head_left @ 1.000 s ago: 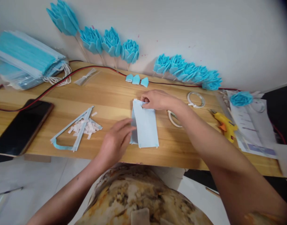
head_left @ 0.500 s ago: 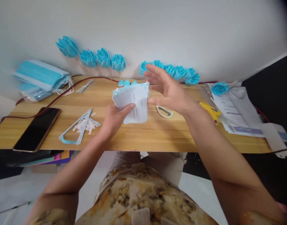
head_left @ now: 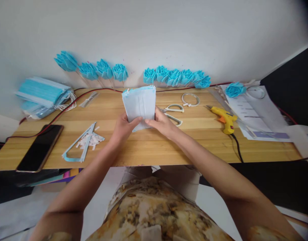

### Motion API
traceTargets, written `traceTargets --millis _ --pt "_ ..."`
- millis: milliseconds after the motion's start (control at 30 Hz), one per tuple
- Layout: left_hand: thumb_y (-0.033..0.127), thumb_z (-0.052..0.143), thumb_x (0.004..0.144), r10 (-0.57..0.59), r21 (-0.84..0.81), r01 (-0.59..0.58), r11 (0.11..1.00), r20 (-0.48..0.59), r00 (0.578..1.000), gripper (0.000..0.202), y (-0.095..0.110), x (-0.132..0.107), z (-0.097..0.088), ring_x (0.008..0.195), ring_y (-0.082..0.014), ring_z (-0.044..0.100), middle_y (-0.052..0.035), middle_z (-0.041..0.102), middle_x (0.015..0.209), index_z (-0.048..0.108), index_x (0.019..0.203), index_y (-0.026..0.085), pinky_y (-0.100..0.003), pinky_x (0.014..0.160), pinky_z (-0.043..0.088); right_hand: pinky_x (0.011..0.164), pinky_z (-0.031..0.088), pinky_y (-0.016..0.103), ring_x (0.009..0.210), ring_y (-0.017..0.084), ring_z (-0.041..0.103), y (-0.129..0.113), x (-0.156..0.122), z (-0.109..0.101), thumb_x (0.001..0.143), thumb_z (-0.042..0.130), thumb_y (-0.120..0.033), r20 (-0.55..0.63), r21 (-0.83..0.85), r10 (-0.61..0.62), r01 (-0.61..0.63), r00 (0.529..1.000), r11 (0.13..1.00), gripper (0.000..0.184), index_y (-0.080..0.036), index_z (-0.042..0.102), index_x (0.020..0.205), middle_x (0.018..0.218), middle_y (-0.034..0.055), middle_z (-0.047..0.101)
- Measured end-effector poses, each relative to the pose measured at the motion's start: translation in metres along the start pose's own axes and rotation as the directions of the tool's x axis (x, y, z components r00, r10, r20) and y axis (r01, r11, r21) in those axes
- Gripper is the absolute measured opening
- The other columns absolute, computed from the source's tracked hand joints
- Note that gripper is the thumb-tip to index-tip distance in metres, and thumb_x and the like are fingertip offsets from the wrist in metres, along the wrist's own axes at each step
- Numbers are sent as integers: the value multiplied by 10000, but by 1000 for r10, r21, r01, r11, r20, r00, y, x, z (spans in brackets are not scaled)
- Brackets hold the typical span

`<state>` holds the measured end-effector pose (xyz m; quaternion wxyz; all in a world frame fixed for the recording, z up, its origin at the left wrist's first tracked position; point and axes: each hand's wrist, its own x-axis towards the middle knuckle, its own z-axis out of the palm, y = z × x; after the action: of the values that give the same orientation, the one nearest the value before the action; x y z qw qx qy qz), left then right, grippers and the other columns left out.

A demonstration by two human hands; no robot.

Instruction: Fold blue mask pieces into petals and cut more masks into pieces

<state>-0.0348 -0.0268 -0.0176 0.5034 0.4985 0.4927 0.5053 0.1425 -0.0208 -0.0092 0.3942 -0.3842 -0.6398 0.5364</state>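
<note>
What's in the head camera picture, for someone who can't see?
The left hand and right hand hold a pale blue mask upright over a wooden desk. Scissors and a yellow glue gun lie nearby; blue flowers line the wall.

left hand [head_left: 123, 129] + right hand [head_left: 162, 123]: gripping mask stack [head_left: 140, 105] upright | over wooden table [head_left: 169, 150] | scissors [head_left: 172, 112] beside
</note>
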Motion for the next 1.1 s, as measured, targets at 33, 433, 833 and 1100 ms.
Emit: traceTargets --millis 33,433,833,1100 --pt "430 816 708 -10 5 10 1000 -12 1000 407 2 -1 1 895 -266 737 -107 788 1005 752 978 132 -373 822 592 1120 468 432 1356 243 537 -2 0 4 896 598 -311 -23 -25 -3 2 1000 1000 581 -253 406 1441 1471 71 574" --pt "396 848 608 -11 28 17 999 -205 979 461 49 4 -42 1104 -325 685 -81 766 1130 735 1004 188 -401 911 598 1091 412 494 1284 333 556 -25 -18 -74 939 485 -170 -61 -898 -90 -15 994 439 461 -98 538 1391 1352 212 628" --pt "396 852 600 -173 81 187 979 -156 973 508 28 8 -40 964 -331 717 -124 769 1062 722 1030 158 -454 821 607 716 469 384 1010 348 659 -21 -32 -73 942 524 -299 -210 -972 40 -213 977 104 357 -178 622 1262 1093 172 721" --pt "404 845 637 -235 66 236 970 -24 972 515 30 17 -24 957 -328 724 -148 763 1096 698 1055 142 -479 841 608 829 503 461 1099 389 641 -32 -28 -79 994 447 -327 -242 -958 29 -244 970 152 397 -120 647 1267 1128 234 715"
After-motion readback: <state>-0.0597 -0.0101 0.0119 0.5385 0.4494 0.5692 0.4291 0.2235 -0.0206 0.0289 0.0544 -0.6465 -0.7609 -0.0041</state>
